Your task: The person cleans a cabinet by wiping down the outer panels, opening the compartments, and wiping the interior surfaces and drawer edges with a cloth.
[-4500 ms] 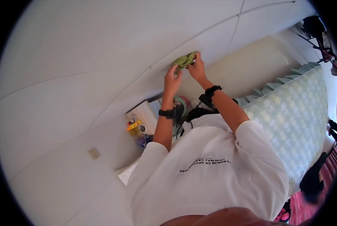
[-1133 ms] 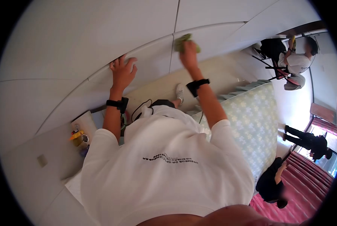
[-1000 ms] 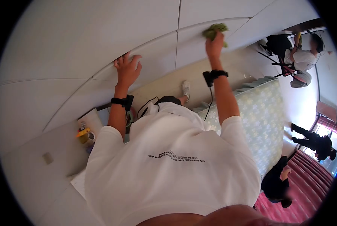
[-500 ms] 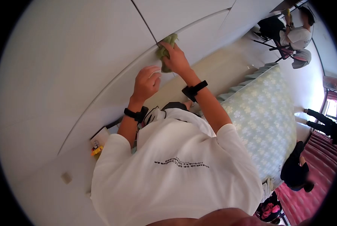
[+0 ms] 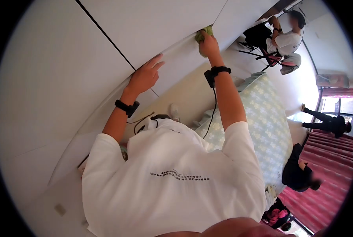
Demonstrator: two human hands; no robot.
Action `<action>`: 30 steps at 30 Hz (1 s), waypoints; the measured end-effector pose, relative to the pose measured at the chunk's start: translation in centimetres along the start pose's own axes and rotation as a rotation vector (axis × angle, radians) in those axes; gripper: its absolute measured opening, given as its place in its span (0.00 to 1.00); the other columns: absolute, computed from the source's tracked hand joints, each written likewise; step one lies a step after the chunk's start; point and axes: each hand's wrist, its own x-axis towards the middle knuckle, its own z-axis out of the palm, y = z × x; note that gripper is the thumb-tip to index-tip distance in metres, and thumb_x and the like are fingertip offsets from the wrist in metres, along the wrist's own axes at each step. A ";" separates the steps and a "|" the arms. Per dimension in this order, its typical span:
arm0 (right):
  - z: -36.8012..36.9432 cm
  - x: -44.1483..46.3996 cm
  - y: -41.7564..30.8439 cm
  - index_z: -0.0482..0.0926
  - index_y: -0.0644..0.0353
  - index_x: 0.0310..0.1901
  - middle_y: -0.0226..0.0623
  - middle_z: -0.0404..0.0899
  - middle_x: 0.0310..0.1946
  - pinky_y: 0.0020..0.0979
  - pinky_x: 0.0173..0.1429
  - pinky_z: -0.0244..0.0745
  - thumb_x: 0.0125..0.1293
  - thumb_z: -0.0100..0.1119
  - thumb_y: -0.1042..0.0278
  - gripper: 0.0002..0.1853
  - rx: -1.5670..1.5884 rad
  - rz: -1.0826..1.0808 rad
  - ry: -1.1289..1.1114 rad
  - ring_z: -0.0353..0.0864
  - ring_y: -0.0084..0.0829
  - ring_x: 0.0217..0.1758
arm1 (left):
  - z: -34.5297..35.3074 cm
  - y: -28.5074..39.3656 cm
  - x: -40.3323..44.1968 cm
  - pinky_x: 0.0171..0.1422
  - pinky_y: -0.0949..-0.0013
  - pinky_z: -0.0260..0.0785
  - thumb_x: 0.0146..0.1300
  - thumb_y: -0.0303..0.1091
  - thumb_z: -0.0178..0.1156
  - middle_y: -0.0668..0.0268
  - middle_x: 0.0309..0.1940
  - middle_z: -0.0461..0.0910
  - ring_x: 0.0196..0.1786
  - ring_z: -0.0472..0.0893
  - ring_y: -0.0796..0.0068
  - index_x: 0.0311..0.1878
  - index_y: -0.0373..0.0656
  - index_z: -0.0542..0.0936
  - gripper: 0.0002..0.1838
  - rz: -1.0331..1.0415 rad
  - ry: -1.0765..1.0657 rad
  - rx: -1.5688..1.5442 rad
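A green cloth (image 5: 204, 34) is bunched in my right hand (image 5: 210, 46), whose fingers press it against the long edge of the white cabinet-like panels (image 5: 152, 27), near a thin seam. My left hand (image 5: 143, 79) is open, its fingers stretched out along the same edge, beside the lower end of a dark gap (image 5: 107, 36) between two panels. It appears to rest on the edge and holds nothing. Black bands with small boxes sit on both wrists, and a dark cable (image 5: 214, 114) hangs from the right one.
A bed with a pale floral cover (image 5: 259, 118) stands to the right. One person (image 5: 285, 41) sits on a folding chair at the upper right. Two people in dark clothes (image 5: 297, 173) are farther right, near a red curtain (image 5: 318, 170). A shoe (image 5: 174, 112) shows on the floor below.
My right hand has slid the cloth to the right along the panel edge, away from the dark gap. My left hand has come up to the edge beside that gap. The view has shifted right.
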 end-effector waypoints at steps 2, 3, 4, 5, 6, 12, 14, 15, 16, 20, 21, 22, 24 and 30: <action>-0.5 2.6 1.2 0.77 0.46 0.58 0.52 0.78 0.51 0.50 0.54 0.77 0.61 0.56 0.70 0.22 -0.027 0.052 -0.011 0.80 0.55 0.51 | -0.2 -0.8 1.2 0.70 0.56 0.67 0.62 0.24 0.54 0.62 0.71 0.67 0.69 0.70 0.58 0.58 0.41 0.80 0.20 -0.028 0.020 -0.024; -0.6 2.8 1.2 0.77 0.47 0.60 0.53 0.78 0.51 0.51 0.54 0.77 0.61 0.57 0.71 0.23 -0.039 0.049 0.009 0.80 0.55 0.52 | -0.7 -0.2 0.8 0.70 0.56 0.67 0.62 0.25 0.55 0.62 0.71 0.67 0.69 0.71 0.58 0.58 0.43 0.80 0.20 0.001 0.027 0.114; -0.3 3.0 0.9 0.77 0.47 0.60 0.53 0.78 0.51 0.51 0.54 0.77 0.61 0.57 0.71 0.23 -0.048 0.026 0.005 0.80 0.55 0.52 | -1.0 0.2 0.1 0.70 0.57 0.68 0.62 0.26 0.55 0.62 0.70 0.68 0.68 0.71 0.58 0.58 0.45 0.80 0.20 0.024 0.023 0.247; -0.3 2.9 1.0 0.76 0.47 0.61 0.54 0.78 0.50 0.51 0.54 0.77 0.61 0.57 0.71 0.24 -0.060 0.021 -0.004 0.79 0.55 0.52 | -0.6 0.2 0.1 0.68 0.56 0.69 0.62 0.27 0.56 0.61 0.68 0.70 0.66 0.74 0.57 0.58 0.49 0.81 0.20 -0.034 0.025 0.219; -0.6 2.9 1.2 0.76 0.48 0.61 0.55 0.78 0.50 0.51 0.54 0.76 0.60 0.58 0.71 0.25 -0.073 0.024 -0.011 0.79 0.55 0.52 | -0.4 0.2 0.2 0.68 0.56 0.69 0.62 0.27 0.56 0.61 0.68 0.70 0.66 0.74 0.57 0.58 0.49 0.81 0.20 -0.034 0.033 0.209; -0.2 2.9 0.7 0.75 0.52 0.59 0.56 0.81 0.43 0.52 0.53 0.76 0.55 0.57 0.70 0.25 0.015 0.019 0.043 0.80 0.59 0.48 | -0.1 0.0 1.0 0.57 0.60 0.76 0.62 0.28 0.56 0.62 0.65 0.73 0.52 0.81 0.61 0.52 0.47 0.82 0.16 -0.045 0.074 0.256; -0.4 2.2 -0.3 0.76 0.54 0.56 0.56 0.82 0.41 0.53 0.52 0.76 0.56 0.57 0.70 0.23 0.065 0.031 -0.011 0.80 0.60 0.46 | -0.5 0.2 0.9 0.53 0.63 0.76 0.61 0.26 0.56 0.62 0.66 0.73 0.47 0.83 0.61 0.50 0.45 0.83 0.15 -0.148 -0.022 0.005; -0.4 1.5 -0.7 0.76 0.54 0.56 0.56 0.82 0.41 0.53 0.52 0.76 0.56 0.57 0.70 0.23 0.060 0.036 -0.015 0.80 0.60 0.46 | -0.4 0.3 0.8 0.53 0.63 0.76 0.61 0.26 0.56 0.62 0.66 0.73 0.47 0.83 0.61 0.50 0.45 0.83 0.15 -0.149 -0.026 -0.002; -0.2 1.3 -1.4 0.76 0.54 0.55 0.57 0.82 0.41 0.53 0.52 0.76 0.56 0.57 0.70 0.22 0.069 0.030 -0.047 0.80 0.60 0.46 | -0.5 0.1 1.1 0.52 0.63 0.76 0.61 0.25 0.56 0.61 0.68 0.71 0.44 0.83 0.62 0.49 0.44 0.83 0.14 -0.078 -0.025 -0.056; 1.4 -2.5 -5.3 0.76 0.57 0.53 0.57 0.82 0.41 0.53 0.51 0.76 0.56 0.55 0.70 0.20 0.122 -0.009 -0.079 0.80 0.60 0.46 | -1.3 0.7 0.6 0.57 0.62 0.74 0.61 0.23 0.56 0.60 0.71 0.67 0.52 0.82 0.62 0.49 0.42 0.83 0.14 -0.040 -0.111 -0.134; 2.0 -3.3 -6.4 0.76 0.56 0.53 0.57 0.82 0.40 0.53 0.51 0.76 0.56 0.55 0.70 0.20 0.144 -0.050 -0.061 0.80 0.60 0.46 | -1.8 0.5 1.4 0.57 0.62 0.74 0.61 0.23 0.56 0.60 0.71 0.67 0.52 0.82 0.62 0.49 0.42 0.83 0.14 -0.020 -0.082 -0.109; 2.5 -4.2 -7.5 0.77 0.55 0.53 0.57 0.82 0.40 0.53 0.51 0.76 0.57 0.54 0.70 0.20 0.163 -0.087 -0.056 0.80 0.60 0.47 | -2.0 0.7 1.2 0.62 0.61 0.72 0.61 0.23 0.55 0.60 0.72 0.66 0.58 0.78 0.61 0.49 0.42 0.83 0.14 0.075 -0.021 -0.036; 3.2 -6.4 -9.7 0.78 0.54 0.52 0.58 0.82 0.39 0.54 0.51 0.76 0.57 0.54 0.70 0.19 0.241 -0.100 -0.085 0.80 0.60 0.46 | -1.7 1.1 -0.4 0.66 0.59 0.70 0.60 0.23 0.55 0.60 0.73 0.64 0.64 0.75 0.59 0.49 0.41 0.83 0.14 0.156 0.029 0.026; 4.1 -9.9 -13.2 0.79 0.54 0.49 0.56 0.82 0.39 0.53 0.47 0.78 0.55 0.55 0.71 0.17 0.170 -0.035 -0.236 0.81 0.59 0.43 | -1.3 -0.2 -1.4 0.68 0.57 0.69 0.61 0.21 0.55 0.60 0.72 0.65 0.69 0.70 0.54 0.50 0.44 0.81 0.15 0.210 0.018 0.130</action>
